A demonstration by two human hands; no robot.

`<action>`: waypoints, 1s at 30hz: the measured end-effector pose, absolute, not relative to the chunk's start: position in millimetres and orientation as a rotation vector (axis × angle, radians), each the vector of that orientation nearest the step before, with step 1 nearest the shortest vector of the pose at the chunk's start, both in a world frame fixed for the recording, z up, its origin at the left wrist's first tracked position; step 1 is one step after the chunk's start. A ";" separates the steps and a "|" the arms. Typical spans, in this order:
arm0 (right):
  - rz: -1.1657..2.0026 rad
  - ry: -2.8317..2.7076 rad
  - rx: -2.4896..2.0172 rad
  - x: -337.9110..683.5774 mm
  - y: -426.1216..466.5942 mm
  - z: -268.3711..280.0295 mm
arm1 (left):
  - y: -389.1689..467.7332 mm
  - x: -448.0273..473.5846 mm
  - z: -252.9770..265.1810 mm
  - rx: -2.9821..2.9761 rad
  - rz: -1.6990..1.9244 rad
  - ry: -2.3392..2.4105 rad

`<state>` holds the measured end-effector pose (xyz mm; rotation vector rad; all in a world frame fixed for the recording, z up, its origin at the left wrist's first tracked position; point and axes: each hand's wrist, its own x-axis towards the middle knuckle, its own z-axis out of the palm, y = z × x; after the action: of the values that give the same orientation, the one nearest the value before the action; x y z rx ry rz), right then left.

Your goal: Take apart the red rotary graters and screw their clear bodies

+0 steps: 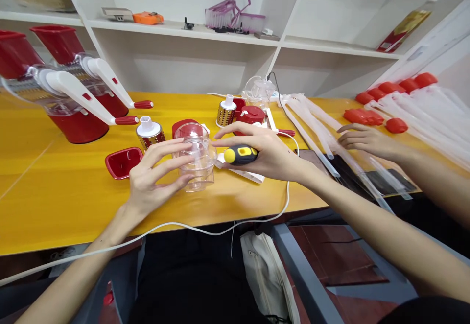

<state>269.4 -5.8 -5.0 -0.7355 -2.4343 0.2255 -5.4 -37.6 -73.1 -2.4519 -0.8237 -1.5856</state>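
Note:
My left hand [156,177] grips a clear plastic grater housing [198,160] from its left side, fingers on its upper part and thumb lower down. In my right hand [270,150] is a screwdriver [240,154] with a black and yellow handle, tucked in the palm; its shaft is hidden. The thumb and forefinger of that hand reach to the right side of the housing. Behind the housing lies a red part [183,126]. A drum grater cylinder [150,132] with a white hub and a red hopper [124,162] sit left of my left hand. A white crank handle [246,172] lies beneath my right hand.
Two assembled red drum graters [79,123] stand at the left. Another grater drum [226,111] and red base [251,114] lie behind. A white cable [220,232] crosses the front edge. At right, another person's hand [363,140] is near long clear tubes [312,118] and red caps [363,116].

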 end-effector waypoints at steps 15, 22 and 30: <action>0.165 -2.485 -0.600 259.8 0.0 -19.1 | -44.0 -4.3 -68.9 -2.535 -1.560 -0.769; 0.326 -2.537 -0.735 263.3 -5.6 -10.6 | -38.8 -2.5 -67.0 -2.613 -1.551 -0.864; 0.618 -1.928 -1.468 266.3 -2.5 43.1 | -28.3 -5.8 -71.8 -2.640 -1.583 -0.902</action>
<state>266.3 -2.5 43.1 -1.4677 -1.9275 0.6176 -5.8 -28.3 -71.8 -2.6404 -0.9024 -1.5834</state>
